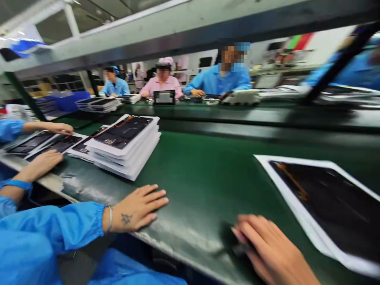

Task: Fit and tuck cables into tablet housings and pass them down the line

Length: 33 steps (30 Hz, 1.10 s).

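Note:
My left hand [136, 208] lies flat near the front edge of the green bench [202, 170], fingers stretched out and holding nothing. It is in front of a tall stack of white sheets [130, 158] topped by a dark panel [124, 130] with orange strips. At the lower right, my right hand [267, 247] is blurred, its fingers curled around a small dark thing [239, 247] that I cannot make out. Beyond that hand, on the right, another dark panel [329, 202] with an orange strip rests on white sheets [282, 194].
On the left, a co-worker's two hands [44, 162] touch more dark panels [63, 143] on white sheets. Across the bench sit several people in blue and pink. A grey beam [166, 35] runs overhead, with dark posts [338, 63] below it. A blue bin [69, 101] stands behind.

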Each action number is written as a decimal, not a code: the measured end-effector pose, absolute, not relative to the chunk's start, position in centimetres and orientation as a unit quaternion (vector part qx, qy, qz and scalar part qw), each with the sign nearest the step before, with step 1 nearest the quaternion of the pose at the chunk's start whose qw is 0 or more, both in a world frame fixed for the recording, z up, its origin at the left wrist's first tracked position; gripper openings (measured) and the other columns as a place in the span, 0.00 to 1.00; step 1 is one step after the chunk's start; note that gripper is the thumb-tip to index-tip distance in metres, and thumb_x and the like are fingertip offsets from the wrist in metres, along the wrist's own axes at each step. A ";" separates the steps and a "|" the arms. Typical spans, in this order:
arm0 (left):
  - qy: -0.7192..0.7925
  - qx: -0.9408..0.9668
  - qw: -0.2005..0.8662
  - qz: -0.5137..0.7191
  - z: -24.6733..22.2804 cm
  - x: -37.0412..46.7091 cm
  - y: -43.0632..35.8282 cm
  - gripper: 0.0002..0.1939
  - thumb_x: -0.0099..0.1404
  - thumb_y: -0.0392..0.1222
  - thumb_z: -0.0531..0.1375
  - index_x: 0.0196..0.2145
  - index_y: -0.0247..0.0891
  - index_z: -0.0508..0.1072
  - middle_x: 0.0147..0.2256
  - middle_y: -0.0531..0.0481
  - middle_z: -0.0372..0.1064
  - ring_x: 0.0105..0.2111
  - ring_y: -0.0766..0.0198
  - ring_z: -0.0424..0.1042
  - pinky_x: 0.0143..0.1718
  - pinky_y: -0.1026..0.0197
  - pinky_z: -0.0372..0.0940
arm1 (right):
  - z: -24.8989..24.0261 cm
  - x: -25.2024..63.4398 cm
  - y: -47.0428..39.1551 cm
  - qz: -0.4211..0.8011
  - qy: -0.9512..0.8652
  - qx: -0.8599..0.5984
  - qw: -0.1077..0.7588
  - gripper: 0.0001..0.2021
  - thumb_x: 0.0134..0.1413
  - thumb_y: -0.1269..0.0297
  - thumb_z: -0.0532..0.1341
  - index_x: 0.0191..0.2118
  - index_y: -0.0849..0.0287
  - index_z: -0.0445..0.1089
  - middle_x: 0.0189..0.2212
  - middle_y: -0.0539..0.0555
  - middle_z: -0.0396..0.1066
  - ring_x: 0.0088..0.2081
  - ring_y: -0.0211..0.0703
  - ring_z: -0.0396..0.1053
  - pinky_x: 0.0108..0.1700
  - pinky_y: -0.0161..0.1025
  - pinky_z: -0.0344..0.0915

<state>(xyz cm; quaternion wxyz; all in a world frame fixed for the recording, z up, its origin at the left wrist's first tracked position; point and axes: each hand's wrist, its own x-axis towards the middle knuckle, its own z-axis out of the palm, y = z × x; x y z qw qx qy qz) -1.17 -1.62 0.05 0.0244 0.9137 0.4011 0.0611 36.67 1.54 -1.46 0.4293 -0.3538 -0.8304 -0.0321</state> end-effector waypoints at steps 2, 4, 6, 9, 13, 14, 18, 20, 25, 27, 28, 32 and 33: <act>0.411 0.909 0.019 0.075 0.2 -1.6 -1.5 0.26 0.75 0.45 0.49 0.69 0.45 0.58 0.69 0.48 0.54 0.70 0.52 0.51 0.70 0.46 0.54 | -0.5 36.1 0.2 -0.101 -0.884 -0.297 0.346 0.14 0.69 0.61 0.54 0.31 0.53 0.70 0.30 0.53 0.72 0.30 0.42 0.65 0.34 0.40 0.63; 0.422 0.902 0.017 0.088 0.3 -1.9 -1.5 0.25 0.76 0.46 0.47 0.67 0.45 0.61 0.68 0.49 0.56 0.69 0.55 0.55 0.70 0.48 0.54 | 0.3 35.3 -0.1 -0.127 -0.886 -0.315 0.315 0.15 0.69 0.64 0.53 0.29 0.55 0.68 0.28 0.54 0.70 0.30 0.44 0.61 0.34 0.42 0.58; 0.428 0.898 0.019 0.101 0.4 -2.2 -1.6 0.25 0.77 0.48 0.45 0.66 0.43 0.63 0.67 0.48 0.58 0.68 0.55 0.57 0.69 0.47 0.55 | 0.7 34.6 -0.1 -0.126 -0.880 -0.352 0.294 0.13 0.69 0.67 0.53 0.31 0.57 0.69 0.33 0.57 0.72 0.34 0.46 0.61 0.37 0.43 0.59; 0.424 0.897 0.025 0.126 0.3 -2.7 -1.5 0.28 0.76 0.52 0.43 0.65 0.38 0.65 0.66 0.44 0.60 0.67 0.52 0.60 0.69 0.45 0.55 | 0.5 34.2 0.3 -0.118 -0.872 -0.395 0.263 0.11 0.65 0.75 0.52 0.41 0.58 0.72 0.41 0.59 0.73 0.41 0.48 0.63 0.42 0.44 0.60; 0.423 0.893 0.025 0.152 -0.2 -3.5 -1.0 0.30 0.75 0.58 0.44 0.63 0.39 0.67 0.65 0.46 0.62 0.66 0.51 0.62 0.69 0.45 0.56 | 0.6 36.9 1.7 -0.123 -0.848 -0.456 0.240 0.14 0.65 0.75 0.52 0.49 0.58 0.72 0.43 0.58 0.73 0.46 0.48 0.64 0.47 0.44 0.62; 0.425 0.892 0.024 0.154 -0.3 -3.7 -0.8 0.31 0.74 0.59 0.44 0.63 0.40 0.68 0.65 0.47 0.62 0.65 0.52 0.62 0.69 0.46 0.56 | 0.9 38.4 2.2 -0.126 -0.837 -0.476 0.238 0.13 0.65 0.74 0.53 0.49 0.59 0.72 0.44 0.58 0.73 0.47 0.47 0.65 0.49 0.45 0.63; 0.432 0.889 0.017 0.151 -0.5 -4.2 -0.7 0.29 0.74 0.60 0.44 0.64 0.48 0.66 0.65 0.54 0.61 0.65 0.53 0.63 0.68 0.45 0.57 | 2.3 46.4 3.6 -0.128 -0.799 -0.549 0.210 0.12 0.65 0.59 0.61 0.48 0.60 0.71 0.47 0.56 0.72 0.47 0.45 0.71 0.51 0.49 0.70; 0.429 0.890 0.017 0.156 -0.5 -4.2 -0.7 0.27 0.74 0.60 0.45 0.65 0.54 0.63 0.66 0.58 0.61 0.64 0.54 0.64 0.68 0.43 0.58 | 2.7 50.0 3.6 -0.114 -0.801 -0.561 0.177 0.14 0.65 0.56 0.62 0.49 0.60 0.71 0.48 0.56 0.72 0.46 0.44 0.72 0.49 0.48 0.72; 0.417 0.891 0.022 0.177 -1.0 -4.4 -0.5 0.25 0.73 0.60 0.47 0.66 0.73 0.52 0.66 0.76 0.55 0.63 0.54 0.65 0.67 0.39 0.59 | 2.6 53.5 2.3 -0.085 -0.829 -0.544 0.099 0.14 0.66 0.55 0.61 0.48 0.60 0.71 0.47 0.55 0.73 0.45 0.43 0.72 0.49 0.48 0.72; 0.416 0.891 0.024 0.183 -1.5 -4.7 -0.2 0.26 0.73 0.60 0.47 0.66 0.77 0.50 0.66 0.80 0.53 0.63 0.54 0.65 0.67 0.38 0.60 | 2.7 53.5 1.6 -0.081 -0.839 -0.532 0.076 0.13 0.65 0.55 0.61 0.47 0.60 0.71 0.45 0.54 0.72 0.46 0.44 0.72 0.50 0.48 0.71; 0.415 0.891 0.025 0.184 -1.8 -4.9 0.1 0.26 0.73 0.60 0.47 0.66 0.77 0.49 0.66 0.81 0.52 0.63 0.53 0.65 0.67 0.38 0.59 | 2.8 53.4 1.3 -0.080 -0.845 -0.525 0.066 0.12 0.65 0.56 0.61 0.46 0.60 0.71 0.44 0.54 0.72 0.46 0.44 0.71 0.50 0.48 0.70; 0.409 0.896 0.025 0.174 -3.2 -6.0 0.9 0.27 0.72 0.61 0.47 0.66 0.75 0.50 0.66 0.78 0.53 0.63 0.53 0.65 0.67 0.38 0.59 | 3.6 52.5 0.1 -0.084 -0.863 -0.496 0.036 0.06 0.61 0.68 0.60 0.42 0.60 0.71 0.40 0.56 0.72 0.44 0.47 0.66 0.47 0.44 0.62; 0.409 0.895 0.023 0.176 -3.3 -6.0 0.8 0.27 0.72 0.61 0.47 0.66 0.75 0.50 0.66 0.76 0.54 0.62 0.53 0.66 0.67 0.38 0.60 | 3.8 52.3 -0.1 -0.087 -0.866 -0.491 0.033 0.06 0.60 0.71 0.58 0.41 0.60 0.71 0.39 0.58 0.72 0.44 0.48 0.65 0.46 0.44 0.60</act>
